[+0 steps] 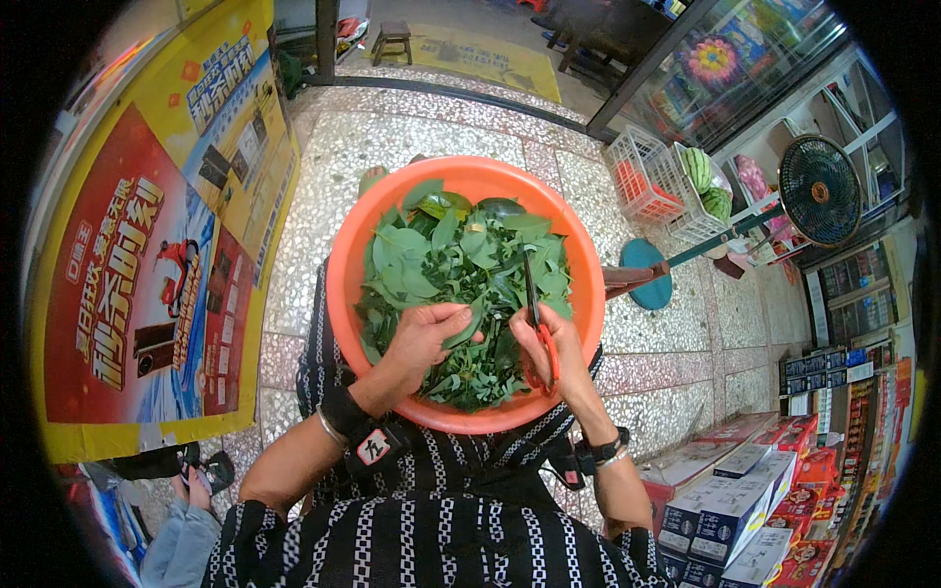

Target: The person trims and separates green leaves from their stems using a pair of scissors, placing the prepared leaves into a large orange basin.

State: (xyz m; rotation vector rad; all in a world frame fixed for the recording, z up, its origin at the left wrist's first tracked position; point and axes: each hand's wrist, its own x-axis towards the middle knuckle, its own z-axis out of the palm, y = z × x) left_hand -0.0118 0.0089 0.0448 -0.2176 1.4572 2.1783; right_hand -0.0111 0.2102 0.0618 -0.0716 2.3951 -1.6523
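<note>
An orange plastic basin (340,242) rests on my lap, holding whole green leaves (401,257) and smaller cut leaf pieces (470,382). Over its near left part, my left hand (426,338) pinches a green leaf (467,323) between thumb and fingers. At the near right side of the basin, my right hand (555,345) grips scissors with red-orange handles (545,353). Their dark blades point away from me over the leaves, and I cannot tell how far apart they are. A small yellowish round thing (476,228) lies among the leaves.
A standing fan (820,189), white plastic crates (639,173) and watermelons (696,169) stand at the back right. Stacked cartons (735,507) fill the near right. A yellow-and-red poster panel (140,257) runs along the left. Another person's legs (180,529) show at the lower left.
</note>
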